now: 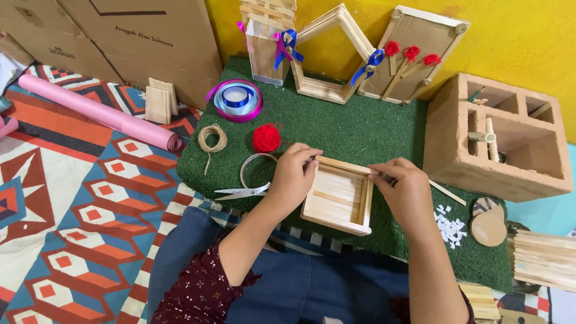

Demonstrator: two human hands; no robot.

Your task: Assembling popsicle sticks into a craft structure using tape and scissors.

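Both hands were on the stick tray (338,195) – near the middle of the green turf mat (360,129). Left hand (293,175) clamped its left wall, right hand (401,183) pinched the far right corner – seemingly fitting a wall; next needs steady pressure. Scissors (243,192) lay just left.

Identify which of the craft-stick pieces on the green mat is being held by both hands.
The shallow square craft-stick tray at the mat's near edge; the left hand and right hand grip its sides. The others lean untouched against the yellow wall.
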